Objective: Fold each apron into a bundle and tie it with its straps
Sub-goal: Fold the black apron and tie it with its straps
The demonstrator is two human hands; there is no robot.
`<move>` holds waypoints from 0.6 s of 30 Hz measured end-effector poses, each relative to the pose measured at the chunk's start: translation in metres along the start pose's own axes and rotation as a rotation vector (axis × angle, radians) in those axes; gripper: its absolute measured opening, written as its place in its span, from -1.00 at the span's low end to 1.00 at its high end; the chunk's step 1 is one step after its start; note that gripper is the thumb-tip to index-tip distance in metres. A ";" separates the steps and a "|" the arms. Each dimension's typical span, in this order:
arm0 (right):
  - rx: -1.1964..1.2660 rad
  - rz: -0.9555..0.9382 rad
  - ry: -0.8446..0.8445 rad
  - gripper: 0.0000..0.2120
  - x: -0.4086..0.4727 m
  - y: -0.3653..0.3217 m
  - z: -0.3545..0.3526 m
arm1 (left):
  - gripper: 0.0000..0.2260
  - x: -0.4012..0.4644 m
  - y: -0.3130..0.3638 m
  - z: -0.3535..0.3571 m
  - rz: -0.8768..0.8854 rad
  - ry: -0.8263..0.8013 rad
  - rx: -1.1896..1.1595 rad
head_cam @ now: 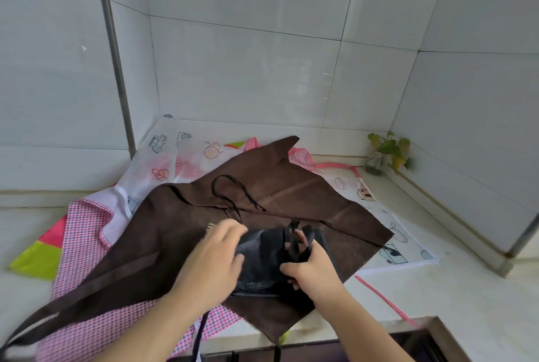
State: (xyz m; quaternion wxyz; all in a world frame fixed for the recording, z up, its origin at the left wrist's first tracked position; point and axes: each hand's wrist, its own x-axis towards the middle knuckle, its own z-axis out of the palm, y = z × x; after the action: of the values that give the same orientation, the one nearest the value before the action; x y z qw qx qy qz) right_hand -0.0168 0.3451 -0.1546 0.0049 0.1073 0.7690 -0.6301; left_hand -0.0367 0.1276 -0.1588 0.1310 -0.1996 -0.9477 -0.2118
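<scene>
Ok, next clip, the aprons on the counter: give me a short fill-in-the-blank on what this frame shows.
1. The dark bundle in both hands lies on top of a spread-out ____ apron.
2. The right hand grips the bundle's black ____.
3. The small plant stands in the counter's far ____ corner.
4. The left hand rests on the bundle's ____ side.

Missing words: brown; straps; right; left

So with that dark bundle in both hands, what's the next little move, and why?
Probably pull the black strap snug. The right hand already grips it at the folded dark bundle, while the left hand presses the bundle's other end, so tightening should hold it closed.
</scene>
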 end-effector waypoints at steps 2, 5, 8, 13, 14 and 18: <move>0.067 -0.004 -0.074 -0.48 -0.001 -0.004 -0.006 | -0.45 -0.003 0.002 0.011 -0.036 -0.282 -0.036; 0.115 -0.024 -0.073 -0.34 0.000 -0.006 -0.019 | -0.35 -0.005 -0.002 0.020 -0.068 -0.419 0.132; -0.013 -0.031 0.225 -0.46 0.003 -0.006 -0.037 | -0.31 -0.005 0.000 0.021 -0.091 -0.431 0.192; -0.232 -0.002 0.526 -0.64 0.008 -0.002 -0.074 | -0.32 -0.005 0.002 0.026 -0.091 -0.424 0.205; -0.297 0.034 0.491 -0.65 0.007 -0.002 -0.076 | -0.32 -0.006 0.002 0.026 -0.091 -0.418 0.207; -0.663 0.090 0.468 -0.54 0.005 0.003 -0.075 | -0.30 -0.006 0.002 0.027 -0.089 -0.412 0.216</move>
State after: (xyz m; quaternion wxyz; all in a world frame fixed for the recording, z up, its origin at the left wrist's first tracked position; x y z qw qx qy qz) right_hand -0.0117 0.4191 -0.1432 -0.1081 0.2740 0.9054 -0.3058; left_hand -0.0350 0.1390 -0.1835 -0.0538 -0.1816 -0.9794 -0.0696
